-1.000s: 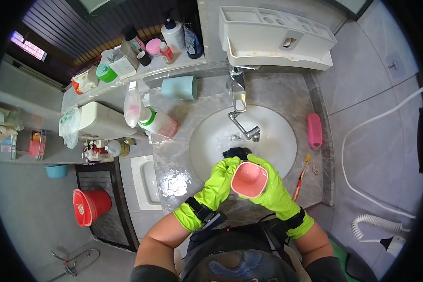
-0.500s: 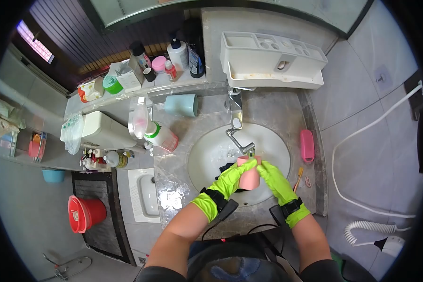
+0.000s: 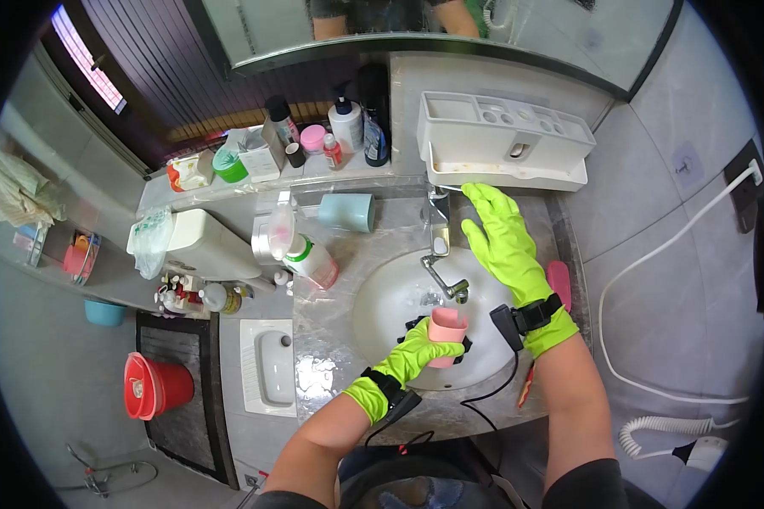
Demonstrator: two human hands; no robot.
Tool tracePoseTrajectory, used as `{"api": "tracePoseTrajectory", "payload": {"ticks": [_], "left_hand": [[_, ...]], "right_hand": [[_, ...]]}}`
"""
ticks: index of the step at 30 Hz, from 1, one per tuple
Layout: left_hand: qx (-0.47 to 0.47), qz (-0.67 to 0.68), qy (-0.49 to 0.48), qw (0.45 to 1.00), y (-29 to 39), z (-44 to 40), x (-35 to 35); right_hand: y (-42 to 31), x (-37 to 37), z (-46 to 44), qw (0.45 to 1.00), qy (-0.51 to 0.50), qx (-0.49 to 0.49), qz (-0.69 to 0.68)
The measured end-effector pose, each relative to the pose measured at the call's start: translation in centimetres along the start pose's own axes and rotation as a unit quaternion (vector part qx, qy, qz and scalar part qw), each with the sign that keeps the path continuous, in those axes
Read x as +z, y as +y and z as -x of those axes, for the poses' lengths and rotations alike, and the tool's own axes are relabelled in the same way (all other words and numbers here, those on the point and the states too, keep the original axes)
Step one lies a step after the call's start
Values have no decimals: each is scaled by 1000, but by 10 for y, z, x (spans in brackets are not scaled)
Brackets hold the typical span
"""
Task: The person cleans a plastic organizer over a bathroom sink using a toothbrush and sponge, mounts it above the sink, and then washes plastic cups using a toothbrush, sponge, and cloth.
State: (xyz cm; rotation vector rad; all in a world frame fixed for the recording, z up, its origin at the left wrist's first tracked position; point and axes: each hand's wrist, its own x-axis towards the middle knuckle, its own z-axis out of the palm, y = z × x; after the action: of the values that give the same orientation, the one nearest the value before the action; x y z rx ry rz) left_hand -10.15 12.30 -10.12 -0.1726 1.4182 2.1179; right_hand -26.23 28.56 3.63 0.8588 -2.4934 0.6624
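Note:
My left hand (image 3: 418, 352), in a yellow-green glove, is closed around a pink cup (image 3: 446, 336) low over the white sink (image 3: 382, 293). Dark cloth (image 3: 463, 349) lies in the basin behind and beside the cup. Above the cup is the swivel spout of the chrome faucet (image 3: 438, 225). My right hand (image 3: 499, 229), gloved the same way, reaches up beside the faucet handle with its fingers stretched out and nothing visible in them. Its fingertips are near the faucet's top; contact cannot be made out.
A light blue cup (image 3: 347, 212) and a spray bottle (image 3: 312, 261) stand or lie left of the sink. A white rack (image 3: 508, 140) hangs behind the faucet. Right of the basin are a pink case (image 3: 558, 285) and a toothbrush (image 3: 526, 387). Bottles line the back ledge (image 3: 310, 176).
My right hand has left the pink cup and moved up beside the faucet, its fingers spreading. My left hand still holds the cup, now lower and upright. The view has shifted upward.

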Motion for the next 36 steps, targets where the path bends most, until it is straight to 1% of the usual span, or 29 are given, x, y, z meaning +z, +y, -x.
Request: {"api": "tracePoseTrajectory", "payload": {"ticks": [2,4,5,7,9,12,13,16,17,20,21,22,24,25,27,28,29,30,31,33,36], "left_hand": [[-50,12,24,998,-7,3,-10],[-131,104,43,985,-1,16,-17],[-187,109,67,974,8,27,-19],[-185,247,72,948,5,29,-17],[-186,331,63,923,0,32,-14],[-188,381,31,905,-6,42,-14],[-175,340,39,923,-2,47,-13],[-133,207,62,967,21,73,-9],[-85,214,41,972,27,77,-6],[20,125,45,991,23,90,-17],[38,73,41,996,25,93,-20],[56,21,39,997,28,96,-24],[136,-122,21,983,33,100,-28],[151,-149,40,976,37,108,-24],[265,-213,22,940,41,115,-30],[319,-243,17,916,42,120,-33],[318,-200,4,927,48,125,-29],[323,-210,3,923,53,130,-27],[327,-222,1,919,57,134,-26],[350,-234,-11,907,59,135,-24],[260,-92,-18,961,58,143,-18]], "right_hand": [[-3,-6,1,1000,-21,4,16],[-2,-5,3,1000,-18,-9,16],[-2,-4,3,1000,-19,-14,21],[0,-5,3,999,-22,-23,34],[4,-5,0,998,-25,-33,51],[6,-5,-2,996,-18,-44,81],[3,-9,-5,994,3,-60,90],[-4,-17,-8,992,-84,-10,88],[-3,-17,-8,992,-86,-13,91],[3,-15,0,988,-127,17,91],[2,-17,2,989,-125,20,77],[0,-20,5,990,-124,21,62],[1,-22,16,994,-105,18,33],[8,-20,29,996,-87,13,17],[22,-6,61,998,-54,0,-22],[23,5,86,993,-85,84,-25],[39,30,118,983,-141,113,-23],[45,41,147,962,-235,113,-77],[35,48,162,925,-345,141,-75],[2,65,181,917,-375,129,-41],[-24,82,168,804,-550,218,-50]]}}
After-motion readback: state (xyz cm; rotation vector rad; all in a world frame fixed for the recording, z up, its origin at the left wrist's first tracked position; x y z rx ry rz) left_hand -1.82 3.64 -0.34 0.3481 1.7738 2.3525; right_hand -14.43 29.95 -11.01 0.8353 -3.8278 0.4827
